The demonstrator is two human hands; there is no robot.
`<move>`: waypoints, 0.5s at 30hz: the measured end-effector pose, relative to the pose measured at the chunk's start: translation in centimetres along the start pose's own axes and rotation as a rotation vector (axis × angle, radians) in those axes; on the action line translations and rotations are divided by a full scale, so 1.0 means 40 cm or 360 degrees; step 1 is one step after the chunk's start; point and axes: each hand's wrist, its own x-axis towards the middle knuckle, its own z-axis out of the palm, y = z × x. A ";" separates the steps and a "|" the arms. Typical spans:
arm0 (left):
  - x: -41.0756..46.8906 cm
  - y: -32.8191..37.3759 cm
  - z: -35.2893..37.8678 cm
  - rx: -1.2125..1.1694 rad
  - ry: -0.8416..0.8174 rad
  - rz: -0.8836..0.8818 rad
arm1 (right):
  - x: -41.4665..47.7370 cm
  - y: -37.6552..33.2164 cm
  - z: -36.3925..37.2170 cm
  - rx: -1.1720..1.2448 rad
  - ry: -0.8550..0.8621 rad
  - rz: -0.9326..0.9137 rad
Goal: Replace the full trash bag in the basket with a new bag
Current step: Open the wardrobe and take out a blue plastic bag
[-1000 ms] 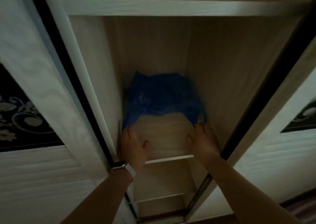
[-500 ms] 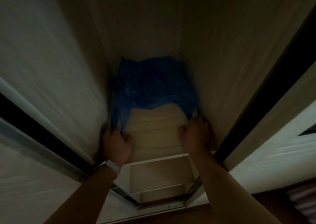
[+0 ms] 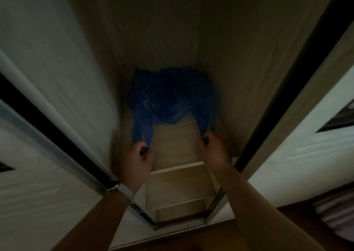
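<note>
A blue plastic bag point(image 3: 168, 95) lies crumpled at the back of a wooden closet shelf point(image 3: 176, 147). Its two handles stretch toward me. My left hand point(image 3: 137, 158), with a watch on the wrist, pinches the left handle. The right handle is pinched by my right hand point(image 3: 215, 151). Both hands sit just above the shelf's front part. No basket is in view.
The shelf sits in a narrow closet between a left side wall point(image 3: 103, 74) and a right side wall point(image 3: 239, 78). Sliding doors point(image 3: 38, 116) with dark frames stand at both sides. Lower shelves point(image 3: 178, 199) show below. Pinkish fabric point(image 3: 337, 212) lies at the lower right.
My hands went from lying flat on the shelf by the bag's edge to curling round its two handles and drawing them toward me. The camera tilted down.
</note>
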 end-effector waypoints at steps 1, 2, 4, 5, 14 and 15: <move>-0.009 0.005 -0.009 -0.0048 0.0009 0.0032 | -0.016 -0.003 -0.003 0.0059 -0.0007 0.0003; -0.017 0.008 -0.017 -0.0083 0.0022 0.0079 | -0.034 -0.011 -0.010 0.0106 0.0030 -0.0025; -0.033 0.015 -0.050 -0.0143 0.0052 0.0190 | -0.082 -0.044 -0.032 0.0132 0.0212 -0.0166; -0.036 0.020 -0.066 -0.0185 0.0055 0.0239 | -0.105 -0.066 -0.046 0.0113 0.0311 -0.0239; -0.099 0.052 -0.215 -0.0362 0.0080 0.1052 | -0.342 -0.245 -0.162 -0.0082 0.0738 -0.0434; -0.107 0.052 -0.220 -0.0412 0.0057 0.1072 | -0.373 -0.262 -0.169 -0.0084 0.0742 -0.0430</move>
